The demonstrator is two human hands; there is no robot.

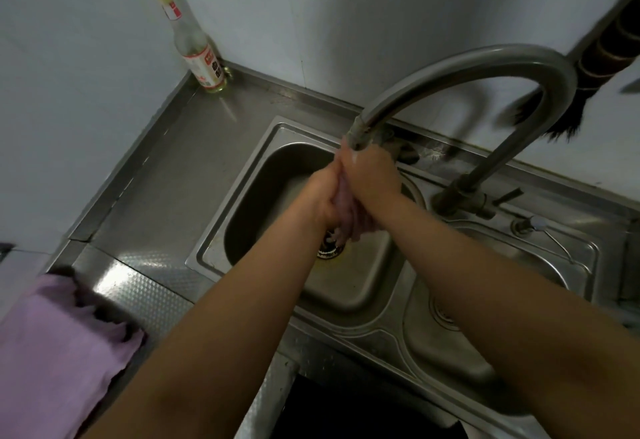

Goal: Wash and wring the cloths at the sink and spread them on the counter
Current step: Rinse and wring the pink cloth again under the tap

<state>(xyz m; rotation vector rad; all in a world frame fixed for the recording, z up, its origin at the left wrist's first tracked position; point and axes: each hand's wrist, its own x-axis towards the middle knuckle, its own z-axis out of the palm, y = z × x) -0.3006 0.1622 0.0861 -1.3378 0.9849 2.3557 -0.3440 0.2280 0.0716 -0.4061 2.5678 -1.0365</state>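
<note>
Purple cloth (52,345) spread flat on steel counter (166,161), far left. Bottle (194,47) in back corner by grey wall. Left hand (320,196) & right hand (370,182) both grip a twisted pink cloth (341,227) over sink (263,175), under tap (467,68). Brush (602,57) hangs at right.

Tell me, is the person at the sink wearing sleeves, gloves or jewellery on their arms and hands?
None show. The left hand and right hand are bare, with no gloves, rings or watch visible. Both forearms are uncovered as far as the picture's edge, so no sleeve appears.
</note>
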